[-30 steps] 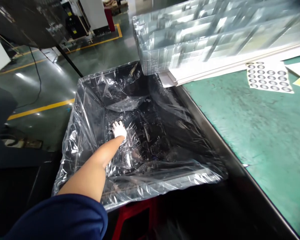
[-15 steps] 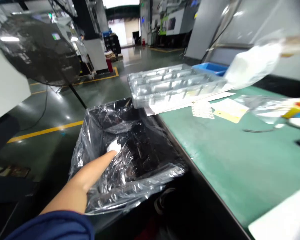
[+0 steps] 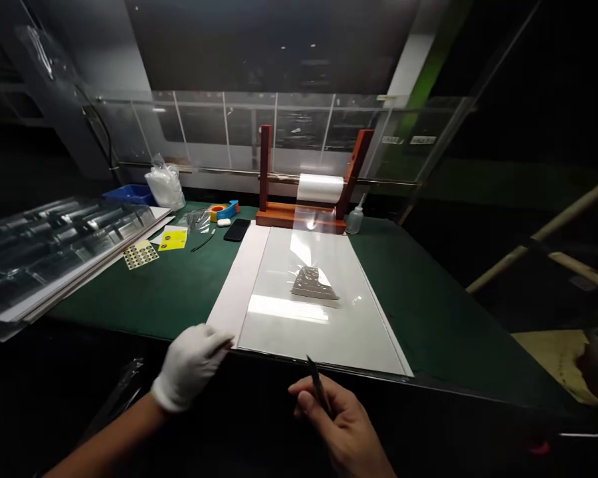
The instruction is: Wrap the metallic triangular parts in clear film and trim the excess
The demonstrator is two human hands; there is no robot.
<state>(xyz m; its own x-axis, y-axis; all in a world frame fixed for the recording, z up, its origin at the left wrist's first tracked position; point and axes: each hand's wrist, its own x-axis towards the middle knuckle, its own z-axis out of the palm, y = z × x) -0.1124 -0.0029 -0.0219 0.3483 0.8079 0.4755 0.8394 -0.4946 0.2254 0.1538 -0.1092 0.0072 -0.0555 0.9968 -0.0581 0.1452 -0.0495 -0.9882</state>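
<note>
My left hand (image 3: 189,365), in a white glove, is at the near left corner of a white board (image 3: 233,302). Its thumb and fingers are pressed together; whatever they pinch is hidden. Bare and just off the table's front edge, my right hand (image 3: 341,418) grips a slim dark pointed tool (image 3: 315,375), tip upward; it may be tweezers. On the board rests a clear, shiny sheet (image 3: 279,335). A grey-brown patterned piece (image 3: 313,284) lies on it, below the strip of clear film (image 3: 303,242) that hangs from a film roll (image 3: 321,188).
A reddish wooden stand (image 3: 299,216) carries the roll. A squeeze bottle (image 3: 355,219) stands to its right; a phone (image 3: 238,230) and tape dispenser (image 3: 224,211) are left. Clear plastic trays (image 3: 64,245), a sticker sheet (image 3: 140,255) and a yellow card (image 3: 173,239) lie further left.
The view has swung from the plastic-lined bin to the table. My gloved left hand has left the bin and is at the board's corner. My right hand with the pointed tool has come into view.
</note>
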